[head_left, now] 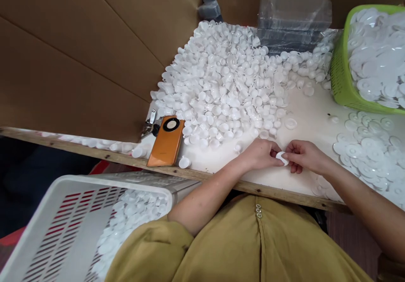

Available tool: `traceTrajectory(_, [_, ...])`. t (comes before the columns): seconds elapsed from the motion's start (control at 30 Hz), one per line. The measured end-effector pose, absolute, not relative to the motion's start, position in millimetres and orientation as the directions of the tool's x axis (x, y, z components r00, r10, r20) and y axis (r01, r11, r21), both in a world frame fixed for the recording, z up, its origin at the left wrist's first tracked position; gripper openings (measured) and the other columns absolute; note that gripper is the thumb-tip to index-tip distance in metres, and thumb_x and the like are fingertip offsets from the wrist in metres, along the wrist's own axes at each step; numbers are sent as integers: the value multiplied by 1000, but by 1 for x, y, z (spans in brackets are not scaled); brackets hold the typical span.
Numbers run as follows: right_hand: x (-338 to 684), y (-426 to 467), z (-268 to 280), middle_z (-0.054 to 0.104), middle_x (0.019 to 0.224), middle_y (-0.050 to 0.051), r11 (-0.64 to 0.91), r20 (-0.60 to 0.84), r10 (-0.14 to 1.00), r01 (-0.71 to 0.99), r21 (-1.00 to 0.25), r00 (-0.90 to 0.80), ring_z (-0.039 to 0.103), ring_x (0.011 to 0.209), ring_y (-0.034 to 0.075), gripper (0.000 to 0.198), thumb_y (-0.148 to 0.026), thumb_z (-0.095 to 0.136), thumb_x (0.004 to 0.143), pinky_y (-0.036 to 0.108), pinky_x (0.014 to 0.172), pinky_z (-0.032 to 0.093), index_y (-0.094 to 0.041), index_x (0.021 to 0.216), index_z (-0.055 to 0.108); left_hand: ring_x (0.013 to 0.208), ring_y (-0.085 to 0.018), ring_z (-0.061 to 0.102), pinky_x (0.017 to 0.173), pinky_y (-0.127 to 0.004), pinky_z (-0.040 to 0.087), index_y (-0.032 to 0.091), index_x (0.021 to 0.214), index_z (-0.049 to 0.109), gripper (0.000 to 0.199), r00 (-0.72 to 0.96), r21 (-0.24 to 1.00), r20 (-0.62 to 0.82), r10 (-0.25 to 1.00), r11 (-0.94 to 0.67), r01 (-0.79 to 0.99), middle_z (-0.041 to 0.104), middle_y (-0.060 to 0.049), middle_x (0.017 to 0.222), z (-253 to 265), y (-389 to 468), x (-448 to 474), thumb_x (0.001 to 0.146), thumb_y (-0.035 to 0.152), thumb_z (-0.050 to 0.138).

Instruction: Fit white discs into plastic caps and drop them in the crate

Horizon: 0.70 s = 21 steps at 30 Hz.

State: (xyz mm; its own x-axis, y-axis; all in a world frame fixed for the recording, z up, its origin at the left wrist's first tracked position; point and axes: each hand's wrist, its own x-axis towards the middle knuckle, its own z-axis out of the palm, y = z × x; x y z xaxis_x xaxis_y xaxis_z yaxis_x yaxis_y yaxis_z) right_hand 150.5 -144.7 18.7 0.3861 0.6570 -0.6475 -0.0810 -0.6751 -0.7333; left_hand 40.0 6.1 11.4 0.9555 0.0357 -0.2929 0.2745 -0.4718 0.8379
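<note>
My left hand (261, 153) and my right hand (305, 156) meet near the front edge of the white table (313, 113). Between their fingertips both pinch one small white plastic piece (281, 157). A large heap of small white plastic cups (228, 84) covers the table just beyond my hands. To the right of my right hand lies a spread of flat white discs (367, 151).
A green basket (340, 75) holding more white discs stands at the far right. An orange phone (166, 141) and keys (150, 124) lie at the table's left. A white crate (63, 223) with white pieces sits below the table's edge. Cardboard walls (79, 50) and clear packaging (294, 16) stand behind.
</note>
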Motion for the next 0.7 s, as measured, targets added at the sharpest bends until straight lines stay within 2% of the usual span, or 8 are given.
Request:
traceTrajectory(0.17, [153, -145, 18, 60, 52, -1, -663, -658, 666, -127, -738, 352, 61, 45, 14, 33, -42, 72, 72, 21, 39, 46, -19, 77, 49, 62, -10, 53, 57, -21, 37, 17, 81, 66, 22, 947, 855, -318, 54, -416, 311, 58, 5, 65, 7, 7, 45, 65, 29, 74])
traceTrajectory(0.27, [154, -143, 18, 60, 52, -1, -671, -681, 663, -158, -725, 309, 61, 45, 14, 39, -46, 75, 69, 22, 39, 47, -19, 75, 48, 62, -10, 52, 57, -21, 36, 17, 85, 67, 22, 945, 854, -327, 2, -427, 296, 58, 5, 66, 9, 10, 45, 68, 30, 72])
traceTrajectory(0.4, [152, -143, 15, 62, 54, 0, -663, -668, 682, -135, -736, 298, 63, 47, 15, 39, -48, 74, 70, 23, 41, 48, -19, 76, 49, 65, -11, 54, 58, -21, 36, 18, 84, 65, 27, 942, 834, -331, -63, -486, 260, 59, 5, 67, 13, 12, 42, 63, 32, 77])
traceTrajectory(0.57, [150, -144, 10, 58, 47, -3, -651, -644, 697, -98, -753, 313, 61, 45, 14, 30, -41, 69, 77, 21, 40, 48, -20, 76, 47, 66, -12, 56, 59, -22, 38, 18, 83, 64, 21, 932, 805, -363, -6, -506, 310, 60, 4, 69, 16, 10, 42, 73, 36, 69])
traceTrajectory(0.7, [154, -141, 13, 59, 48, -4, -664, -668, 687, -127, -737, 285, 59, 40, 13, 26, -34, 67, 80, 21, 37, 47, -20, 77, 46, 66, -13, 55, 58, -23, 37, 19, 82, 60, 20, 919, 756, -393, 26, -561, 339, 60, 4, 69, 16, 10, 49, 70, 33, 69])
